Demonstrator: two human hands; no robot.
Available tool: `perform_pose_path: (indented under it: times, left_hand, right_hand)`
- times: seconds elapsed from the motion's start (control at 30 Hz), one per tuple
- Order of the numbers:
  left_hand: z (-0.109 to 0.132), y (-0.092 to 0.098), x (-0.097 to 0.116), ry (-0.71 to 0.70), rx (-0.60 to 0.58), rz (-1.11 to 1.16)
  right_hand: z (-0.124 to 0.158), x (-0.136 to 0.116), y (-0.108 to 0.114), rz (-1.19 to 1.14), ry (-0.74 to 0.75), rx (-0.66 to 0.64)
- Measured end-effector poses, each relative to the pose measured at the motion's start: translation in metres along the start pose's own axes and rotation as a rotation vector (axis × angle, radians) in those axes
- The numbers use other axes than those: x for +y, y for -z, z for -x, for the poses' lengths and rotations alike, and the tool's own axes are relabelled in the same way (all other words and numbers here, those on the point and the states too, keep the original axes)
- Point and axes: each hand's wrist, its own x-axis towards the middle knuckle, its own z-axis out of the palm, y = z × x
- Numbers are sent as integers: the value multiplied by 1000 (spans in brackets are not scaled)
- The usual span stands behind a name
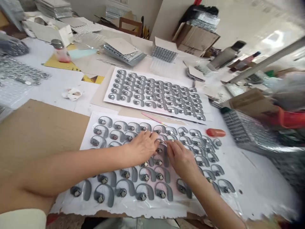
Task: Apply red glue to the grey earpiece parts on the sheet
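Rows of grey ear-hook earphone pieces (142,196), each with a shiny round end, lie on a white sheet (59,203) in front of me. Over the middle rows, my left hand (144,146) has its fingers curled and pressed together against one small ear-hook earphone piece (160,141). My right hand (179,156) comes in from the other side, thumb and forefinger pinched at the same piece. Something thin and pale seems to stick out of that pinch, too small to name. My fingers partly cover the neighbouring pieces.
Behind lies a second white board (109,92) of similar pieces. Between them are a pink thin tool (151,117) and an orange-red object (215,132). Brown cardboard (43,130) lies at left, with a metal-topped jar (60,51) farther back. Stacked trays (240,127) stand at right.
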Motion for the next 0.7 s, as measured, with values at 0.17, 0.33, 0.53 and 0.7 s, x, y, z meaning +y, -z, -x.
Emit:
perform_pose_path:
  times: [0.17,0.33,0.53,0.7]
  left_hand:
    - [2,-1,2,0,-7,-15]
    - [2,-1,4,-2,-6,-33]
    - [3,-3,3,-18,6,-60]
    - [4,0,1,-45,47,16]
  right_hand:
    - [6,0,9,-412,-515,60]
    - [2,4,17,-1181,-931,3]
    - [-3,7,24,-1463,-1030,-75]
    - [2,11,27,-1622,-1099,-63]
